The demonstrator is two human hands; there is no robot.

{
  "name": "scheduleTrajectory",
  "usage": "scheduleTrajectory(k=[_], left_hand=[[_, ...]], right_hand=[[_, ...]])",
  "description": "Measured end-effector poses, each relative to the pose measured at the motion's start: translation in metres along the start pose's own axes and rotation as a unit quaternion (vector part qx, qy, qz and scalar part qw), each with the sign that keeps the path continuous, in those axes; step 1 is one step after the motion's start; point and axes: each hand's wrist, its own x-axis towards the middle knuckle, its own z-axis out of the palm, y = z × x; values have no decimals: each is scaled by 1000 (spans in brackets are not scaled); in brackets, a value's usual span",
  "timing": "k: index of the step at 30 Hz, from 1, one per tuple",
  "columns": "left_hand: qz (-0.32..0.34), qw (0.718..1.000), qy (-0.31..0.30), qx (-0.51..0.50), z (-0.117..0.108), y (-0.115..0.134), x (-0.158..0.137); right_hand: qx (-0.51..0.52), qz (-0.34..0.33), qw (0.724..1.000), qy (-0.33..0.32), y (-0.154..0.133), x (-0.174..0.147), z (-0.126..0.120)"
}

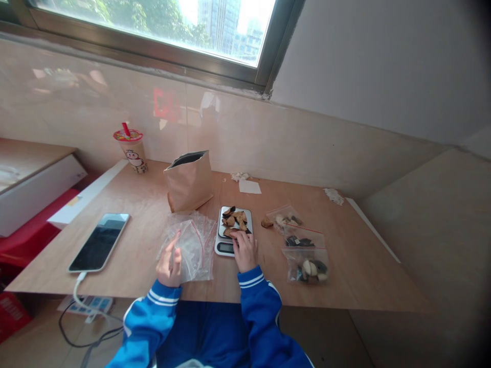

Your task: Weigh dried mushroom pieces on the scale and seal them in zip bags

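My right hand [246, 251] reaches over the front of a small white kitchen scale [217, 249], its fingers closed on a dried brown slice [230, 232] at the pan's near edge. Several more curled, dark-edged dried slices [240, 216] lie on the metal pan. Part of the display is covered by the fingers. Left of the scale, my left hand [170, 263] rests at the edge of clear zip bags [192, 250] with red seal lines. Its thumb and fingers are apart, and no grip on the plastic shows.
An open brown paper pouch [189, 181] stands behind the bags. Filled zip bags [307, 266] and a loose brown piece [266, 222] lie at the right. A plugged-in phone [99, 243] lies at the left, a drink cup [133, 151] behind it. A wall and window [161, 25] bound the back.
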Motion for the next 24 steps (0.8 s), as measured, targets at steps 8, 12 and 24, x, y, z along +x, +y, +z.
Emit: scheduleTrajectory(k=[8,12,24], left_hand=[[17,999,25,31,3,5,1],[15,999,23,33,3,5,1],[-37,998,24,38,3,9,0]], right_hand=[[20,-20,999,39,1,1,-3],[23,-24,999,39,2,3,-1],[79,40,989,121,1,8,-30]])
